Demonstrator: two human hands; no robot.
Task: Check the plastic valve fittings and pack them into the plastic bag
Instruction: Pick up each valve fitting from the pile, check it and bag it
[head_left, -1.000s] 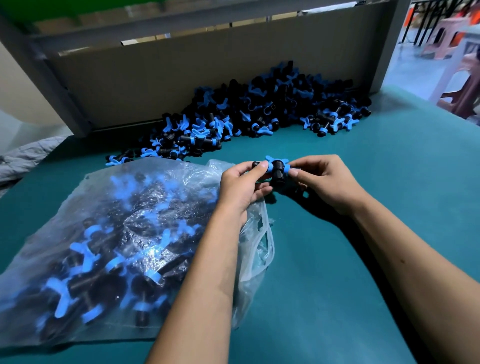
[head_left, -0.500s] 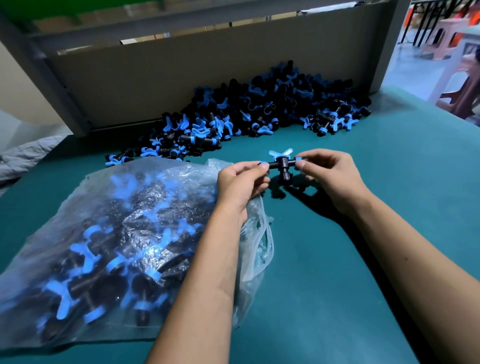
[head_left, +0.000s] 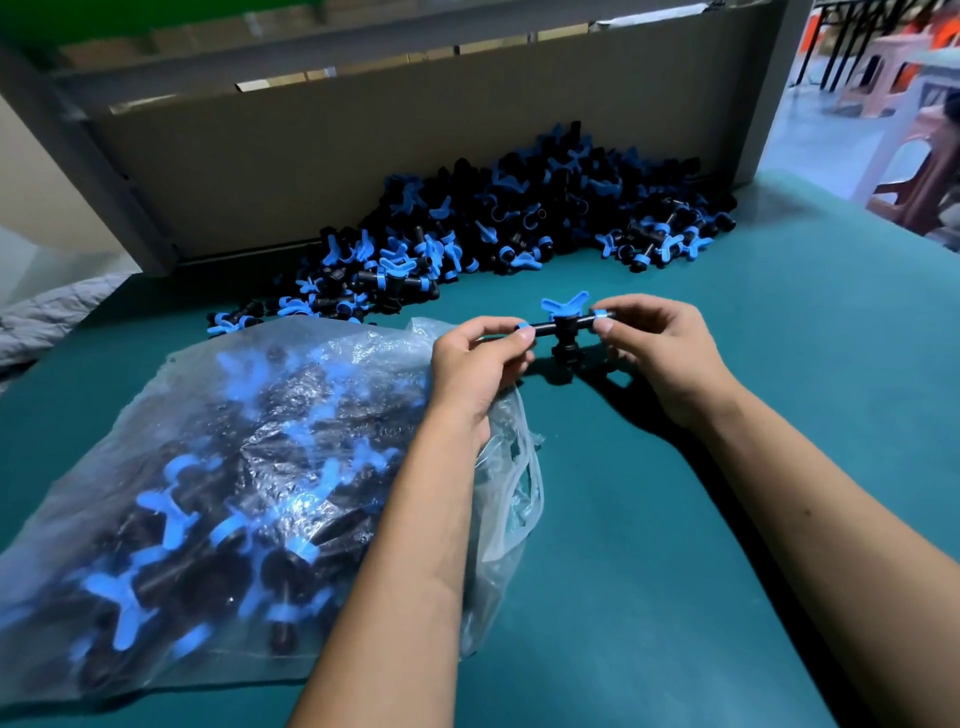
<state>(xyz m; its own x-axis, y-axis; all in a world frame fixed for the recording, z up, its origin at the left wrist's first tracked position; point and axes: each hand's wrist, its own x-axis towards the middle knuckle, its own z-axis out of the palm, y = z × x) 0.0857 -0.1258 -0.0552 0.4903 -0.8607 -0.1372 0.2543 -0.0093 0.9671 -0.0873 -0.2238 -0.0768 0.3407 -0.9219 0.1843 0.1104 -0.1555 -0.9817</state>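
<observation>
A black valve fitting (head_left: 563, 330) with a blue butterfly handle and blue end rings is held level above the green table. My left hand (head_left: 475, 366) pinches its left end, and my right hand (head_left: 660, 353) pinches its right end. The handle points up and the black stub points down. Under my left forearm lies a clear plastic bag (head_left: 249, 499) filled with several black and blue fittings; its mouth is toward my hands. A big pile of loose fittings (head_left: 498, 223) lies at the back against a cardboard wall.
The green table (head_left: 727, 519) stretches to the right and front. A grey metal frame post (head_left: 98, 171) stands at the back left. Plastic stools (head_left: 914, 156) stand on the floor beyond the table's right edge.
The fitting has been turned from a bunched-up view to level, handle up, and raised slightly. My hands have moved apart along it to its two ends.
</observation>
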